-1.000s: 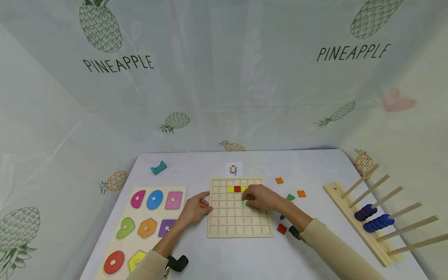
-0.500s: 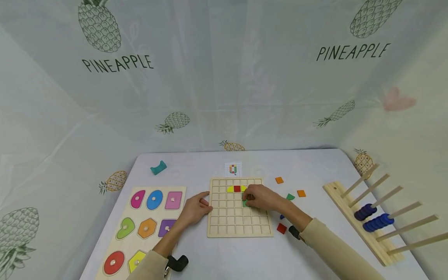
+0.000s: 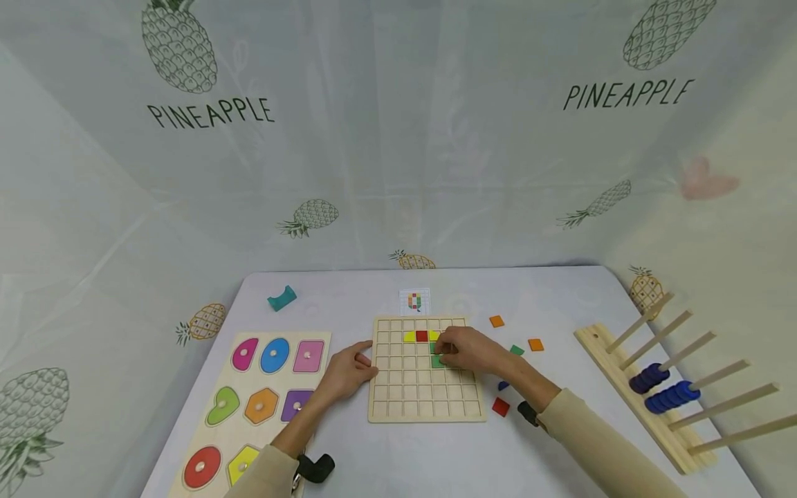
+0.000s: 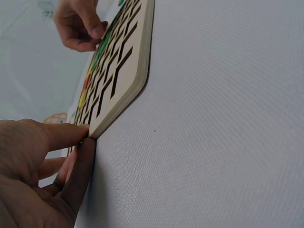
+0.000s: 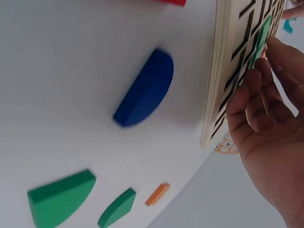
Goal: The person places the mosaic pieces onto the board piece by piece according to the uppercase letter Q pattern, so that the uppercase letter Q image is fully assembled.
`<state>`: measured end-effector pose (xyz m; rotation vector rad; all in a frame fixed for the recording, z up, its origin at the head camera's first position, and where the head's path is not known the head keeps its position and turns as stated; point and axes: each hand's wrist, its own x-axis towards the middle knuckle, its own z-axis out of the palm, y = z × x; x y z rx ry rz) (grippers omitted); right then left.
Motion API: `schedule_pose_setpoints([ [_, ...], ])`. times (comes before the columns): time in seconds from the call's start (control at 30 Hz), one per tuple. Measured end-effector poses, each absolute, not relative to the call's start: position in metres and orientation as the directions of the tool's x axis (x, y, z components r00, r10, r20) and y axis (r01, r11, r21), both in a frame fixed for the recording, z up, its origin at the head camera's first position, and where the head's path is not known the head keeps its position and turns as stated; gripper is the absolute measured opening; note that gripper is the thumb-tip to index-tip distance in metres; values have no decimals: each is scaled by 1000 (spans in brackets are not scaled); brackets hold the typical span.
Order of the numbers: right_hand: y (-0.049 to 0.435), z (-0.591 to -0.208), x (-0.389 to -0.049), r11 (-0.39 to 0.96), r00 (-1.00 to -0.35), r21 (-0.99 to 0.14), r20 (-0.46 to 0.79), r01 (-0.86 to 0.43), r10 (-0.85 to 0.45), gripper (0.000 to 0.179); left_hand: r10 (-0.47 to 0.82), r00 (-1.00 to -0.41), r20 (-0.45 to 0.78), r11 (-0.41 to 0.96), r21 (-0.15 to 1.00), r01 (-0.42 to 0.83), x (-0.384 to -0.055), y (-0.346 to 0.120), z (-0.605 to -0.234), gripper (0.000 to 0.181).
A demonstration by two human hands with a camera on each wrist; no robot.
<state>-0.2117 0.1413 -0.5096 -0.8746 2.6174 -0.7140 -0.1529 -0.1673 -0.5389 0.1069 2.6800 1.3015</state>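
A square wooden grid board (image 3: pixel 405 393) lies flat on the table. In its upper part sit a red tile (image 3: pixel 422 336), yellow tiles (image 3: pixel 409 337) and two green tiles (image 3: pixel 438 362). At the board's left edge my left hand (image 3: pixel 346 373) rests with thumb and forefinger spread along the rim. The left wrist view shows these fingertips touching the wooden edge (image 4: pixel 116 107). Just over the green tiles is my right hand (image 3: pixel 465 351), with loosely bent fingers (image 5: pixel 253 80). No piece is visible between them, though the fingertips partly cover the board.
Loose orange tiles (image 3: pixel 496 321), green quarter-round pieces (image 5: pixel 61 199), a blue half-round (image 5: pixel 147 90) and a red square (image 3: pixel 501 407) lie right of the board. A pattern card (image 3: pixel 414 301) is behind it. A knobbed shape puzzle (image 3: pixel 214 432) stands left, a peg rack (image 3: pixel 647 398) right.
The lower green tile has gone from pale and tilted-looking to flat in its cell. My right hand has shifted slightly right, showing more of both green tiles. The left hand stays put.
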Motion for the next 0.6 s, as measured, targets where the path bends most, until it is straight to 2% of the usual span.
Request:
schedule_pose_setpoints([
  [0.33,174,-502,-223,717,-823,-572,-122,-399,-555,14,133,-985,-107,616,788,-2,-154,-168,-540,62],
  [0.6,212,-504,-242,773,-886,-531,-85,-346,-455,20,135,-985,-109,623,782,-1,-153,-168,-541,63],
])
